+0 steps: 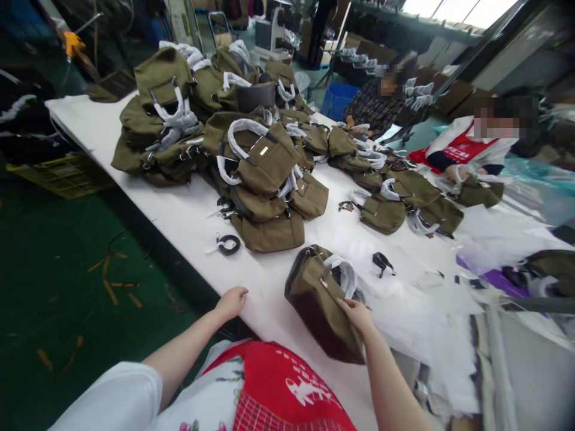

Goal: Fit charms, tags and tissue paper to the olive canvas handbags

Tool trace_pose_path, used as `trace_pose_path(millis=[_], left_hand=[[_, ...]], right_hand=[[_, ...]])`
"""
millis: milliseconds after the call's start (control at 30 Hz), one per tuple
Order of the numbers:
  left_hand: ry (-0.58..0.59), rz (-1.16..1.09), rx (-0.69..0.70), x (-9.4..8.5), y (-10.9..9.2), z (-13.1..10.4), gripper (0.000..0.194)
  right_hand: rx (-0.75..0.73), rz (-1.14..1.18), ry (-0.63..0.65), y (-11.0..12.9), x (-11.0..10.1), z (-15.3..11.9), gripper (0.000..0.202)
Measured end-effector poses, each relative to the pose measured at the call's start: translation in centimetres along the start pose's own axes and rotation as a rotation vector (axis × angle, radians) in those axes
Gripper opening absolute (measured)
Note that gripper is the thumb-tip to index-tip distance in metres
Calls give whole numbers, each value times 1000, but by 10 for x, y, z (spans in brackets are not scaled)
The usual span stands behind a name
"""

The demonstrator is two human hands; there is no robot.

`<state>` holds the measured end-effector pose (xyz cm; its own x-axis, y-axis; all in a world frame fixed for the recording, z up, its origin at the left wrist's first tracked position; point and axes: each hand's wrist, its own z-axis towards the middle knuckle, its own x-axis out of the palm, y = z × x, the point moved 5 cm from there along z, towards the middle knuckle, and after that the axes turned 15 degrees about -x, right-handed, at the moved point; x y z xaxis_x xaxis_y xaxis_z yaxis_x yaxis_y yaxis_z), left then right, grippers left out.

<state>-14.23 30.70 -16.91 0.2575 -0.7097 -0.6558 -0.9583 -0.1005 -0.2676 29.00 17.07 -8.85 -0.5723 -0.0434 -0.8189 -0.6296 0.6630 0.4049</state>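
Bag (pixel 317 299) sat near the table's (pixel 268 290) edge, my right hand (pixel 358 315) pinching it, left hand's (pixel 230 303) grip unclear; slipping could topple it.

The left arm (pixel 182 359) is bare below the elbow and slants forward and in. The left hand (pixel 230 303) is loosely curled, with nothing in it, and its fingertips (pixel 245 291) point to the right. The right arm (pixel 389 374) slants forward and to the left. The right hand (pixel 358 314) has its back up and its fingers bent in a grip. The hands are well apart.
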Motion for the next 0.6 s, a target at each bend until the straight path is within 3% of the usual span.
trace_pose_path(millis=[67,167,300,433,600], left_hand=[[20,14,-17,1,13,-8,32],[41,31,-30,0,28,-14,30],[74,39,-39,-5,32,-7,23],[100,26,-83,-6,28,9,21],[102,-32,-233,-1,24,21,30]], right_hand=[[51,-8,7,-8,27,-9,48],[152,-39,-18,-21,41,-14,64],[235,-48,23,-34,43,-8,75],[268,-28,90,-42,42,-4,65],[248,10,65,-50,35,7,57]])
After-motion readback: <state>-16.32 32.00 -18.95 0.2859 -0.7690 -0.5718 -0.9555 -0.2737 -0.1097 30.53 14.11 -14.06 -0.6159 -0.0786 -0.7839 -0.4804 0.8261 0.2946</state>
